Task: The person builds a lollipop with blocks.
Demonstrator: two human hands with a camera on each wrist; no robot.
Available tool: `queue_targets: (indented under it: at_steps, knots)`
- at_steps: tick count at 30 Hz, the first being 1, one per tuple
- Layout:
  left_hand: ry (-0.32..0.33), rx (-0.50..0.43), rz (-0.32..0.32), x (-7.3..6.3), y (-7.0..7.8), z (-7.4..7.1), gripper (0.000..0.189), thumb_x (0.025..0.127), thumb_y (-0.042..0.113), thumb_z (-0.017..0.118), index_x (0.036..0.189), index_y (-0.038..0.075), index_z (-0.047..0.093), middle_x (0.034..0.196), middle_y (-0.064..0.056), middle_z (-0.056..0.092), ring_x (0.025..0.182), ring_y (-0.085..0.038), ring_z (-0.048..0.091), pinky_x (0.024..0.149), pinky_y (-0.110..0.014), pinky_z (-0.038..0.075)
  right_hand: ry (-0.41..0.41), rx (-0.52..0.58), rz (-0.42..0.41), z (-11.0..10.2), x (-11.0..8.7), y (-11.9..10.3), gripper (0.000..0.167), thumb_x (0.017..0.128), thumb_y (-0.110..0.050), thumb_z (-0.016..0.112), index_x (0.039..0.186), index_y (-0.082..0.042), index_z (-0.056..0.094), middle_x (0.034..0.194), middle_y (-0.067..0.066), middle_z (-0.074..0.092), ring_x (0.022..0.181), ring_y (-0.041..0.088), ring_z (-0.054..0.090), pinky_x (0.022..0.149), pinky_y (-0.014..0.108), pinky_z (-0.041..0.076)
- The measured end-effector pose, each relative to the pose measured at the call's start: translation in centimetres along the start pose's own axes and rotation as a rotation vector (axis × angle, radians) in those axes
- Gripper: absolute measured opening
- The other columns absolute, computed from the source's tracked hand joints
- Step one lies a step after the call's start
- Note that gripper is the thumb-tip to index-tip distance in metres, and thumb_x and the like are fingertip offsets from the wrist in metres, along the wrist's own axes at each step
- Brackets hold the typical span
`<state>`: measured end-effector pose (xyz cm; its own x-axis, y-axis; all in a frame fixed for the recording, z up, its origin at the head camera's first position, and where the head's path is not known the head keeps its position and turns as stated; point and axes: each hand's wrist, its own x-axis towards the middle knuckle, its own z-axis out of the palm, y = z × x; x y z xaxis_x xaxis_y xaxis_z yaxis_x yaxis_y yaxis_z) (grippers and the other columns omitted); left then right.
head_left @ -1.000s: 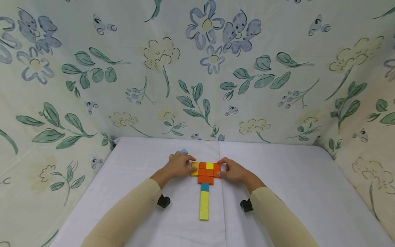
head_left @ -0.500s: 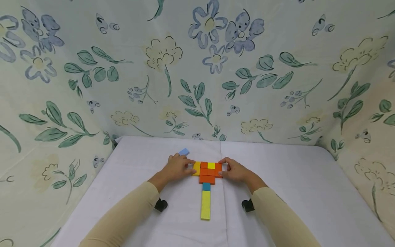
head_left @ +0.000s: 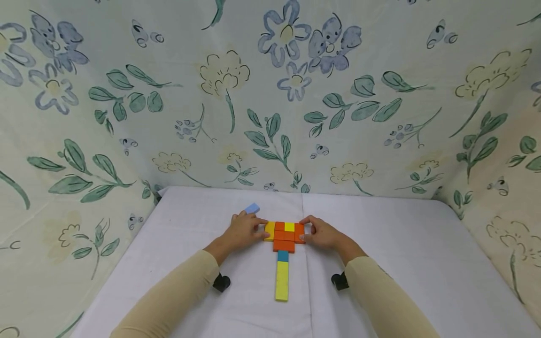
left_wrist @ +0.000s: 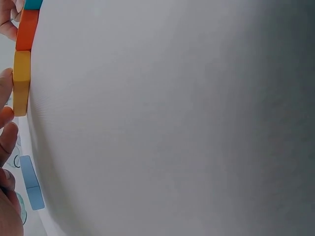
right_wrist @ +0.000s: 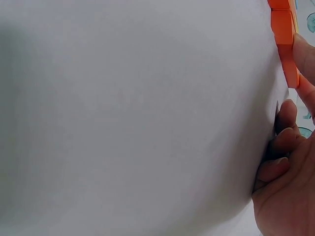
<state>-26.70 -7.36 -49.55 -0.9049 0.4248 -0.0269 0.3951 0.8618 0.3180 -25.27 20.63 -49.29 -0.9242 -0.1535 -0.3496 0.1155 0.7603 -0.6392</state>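
Block cluster [head_left: 284, 234] lies flat near the middle of the table [head_left: 401, 244], orange pieces with a small yellow square in the far row. A yellow block [head_left: 269, 231] sits at its left edge, an orange block [head_left: 298, 233] at its right edge. A teal block [head_left: 282, 256] touches the cluster's near side, and a long yellow bar [head_left: 282, 280] runs on from it toward the person.

Left hand [head_left: 244, 230]: fingers curled, tips pressed against the yellow block's outer side. Right hand [head_left: 321, 234]: thumb and forefinger pinch the orange block at the cluster's right edge, remaining fingers curled under.

Edges and room: the floral cloth [head_left: 270, 103] stands close behind the table and down both sides. A wide stretch of white surface lies left and right of the cluster and toward the near edge. A light blue block [head_left: 252, 208] lies apart, just beyond the left hand, near the back edge.

View differences: the left wrist view shows the yellow block [left_wrist: 21, 81] edge-on with fingertips [left_wrist: 6, 83] on it and the light blue block [left_wrist: 31, 182] beside the hand; the head view alone shows the whole layout. The right wrist view shows the orange block [right_wrist: 285, 46] under a fingertip [right_wrist: 306, 49], lower fingers folded against the table.

No writing or labels legible.
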Motion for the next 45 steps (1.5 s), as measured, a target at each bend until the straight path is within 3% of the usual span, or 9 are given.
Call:
queue_targets:
  at_steps: [17,20,24,27,30,38,45]
  knots:
    - [0.042,-0.026,-0.036,-0.3,0.8,0.2,0.050,0.091,0.054,0.071,0.132,0.025,0.069,0.081,0.007,0.053,0.089,-0.017,0.044,0.080,-0.036,0.031,0.002,-0.005,0.014,0.0,-0.2,0.0,0.045,0.093,-0.028,0.073,0.135,-0.027,0.055,0.096,0.009,0.050,0.092,0.023,0.052,0.075,0.033,0.042]
    - [0.079,-0.056,-0.081,-0.2,0.3,0.1,0.049,0.093,0.052,0.070,0.134,0.025,0.068,0.081,0.006,0.054,0.088,-0.017,0.045,0.080,-0.036,0.032,0.000,-0.007,0.007,0.0,-0.3,-0.1,0.045,0.094,-0.028,0.073,0.135,-0.026,0.055,0.096,0.009,0.050,0.092,0.023,0.051,0.075,0.034,0.042]
    - [0.178,-0.064,-0.200,0.3,-0.9,-0.2,0.049,0.095,0.049,0.070,0.136,0.023,0.066,0.087,0.003,0.060,0.090,-0.019,0.048,0.082,-0.039,0.036,0.005,0.000,0.009,0.0,-0.2,-0.1,0.044,0.093,-0.028,0.073,0.134,-0.026,0.055,0.096,0.009,0.050,0.093,0.023,0.051,0.075,0.034,0.042]
    - [0.223,-0.047,-0.301,0.5,-1.9,-0.4,0.050,0.094,0.046,0.072,0.135,0.018,0.065,0.102,-0.002,0.068,0.096,-0.024,0.054,0.087,-0.044,0.040,0.008,0.012,0.016,0.1,-0.1,-0.1,0.044,0.093,-0.027,0.073,0.134,-0.027,0.056,0.097,0.009,0.050,0.094,0.024,0.051,0.075,0.034,0.043]
    - [0.218,-0.046,-0.374,0.5,-2.7,-0.7,0.051,0.093,0.046,0.072,0.133,0.015,0.064,0.114,-0.008,0.070,0.102,-0.029,0.057,0.093,-0.048,0.042,0.008,0.011,0.013,0.1,-0.1,-0.1,0.044,0.093,-0.026,0.073,0.134,-0.026,0.055,0.097,0.010,0.050,0.094,0.023,0.051,0.075,0.034,0.043]
    - [0.202,-0.099,-0.407,0.2,-3.6,-1.1,0.049,0.092,0.048,0.072,0.125,0.011,0.068,0.099,-0.008,0.068,0.095,-0.028,0.057,0.091,-0.047,0.040,0.013,-0.017,0.005,-0.1,-0.3,-0.2,0.046,0.094,-0.029,0.073,0.135,-0.024,0.055,0.097,0.010,0.050,0.093,0.024,0.051,0.076,0.035,0.042]
    - [0.213,-0.110,-0.401,0.3,-3.8,-0.9,0.048,0.091,0.048,0.074,0.120,0.010,0.072,0.097,-0.005,0.070,0.093,-0.026,0.057,0.087,-0.044,0.039,0.011,0.009,0.006,0.1,-0.1,-0.2,0.044,0.093,-0.025,0.073,0.133,-0.024,0.055,0.095,0.010,0.049,0.092,0.023,0.051,0.075,0.034,0.043]
